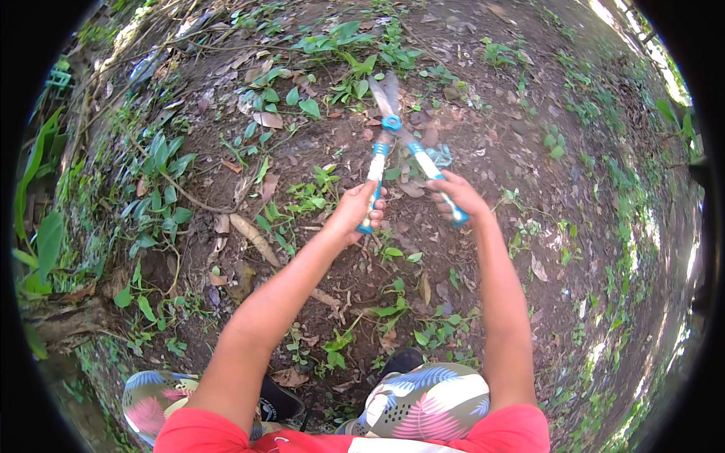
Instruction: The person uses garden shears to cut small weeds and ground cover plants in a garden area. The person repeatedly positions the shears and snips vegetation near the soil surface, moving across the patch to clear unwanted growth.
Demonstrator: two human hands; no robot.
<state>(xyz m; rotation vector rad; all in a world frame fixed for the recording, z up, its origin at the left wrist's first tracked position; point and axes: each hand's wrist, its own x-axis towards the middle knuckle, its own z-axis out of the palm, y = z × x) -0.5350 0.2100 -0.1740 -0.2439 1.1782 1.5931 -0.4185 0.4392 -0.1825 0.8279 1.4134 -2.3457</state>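
A pair of hedge shears point(391, 122) with blue and white handles is held out in front of me, low over the soil. My left hand point(362, 208) is closed around the left handle and my right hand point(460, 195) around the right one. The handles are spread, and the two blades, slightly parted, point away from me at small green leafy plants point(354, 68). Their metal looks dull and dirty. Whether the blades touch a stem cannot be told. Just beyond the right handle lies a crumpled bluish piece of plastic point(439, 156).
A thick exposed root point(255, 240) crosses the soil left of centre. At the far left lies a weathered log point(68, 320) beside broad green leaves. Dry leaves and low weeds point(161, 156) cover much of the ground. My dark shoes point(403, 361) are close below.
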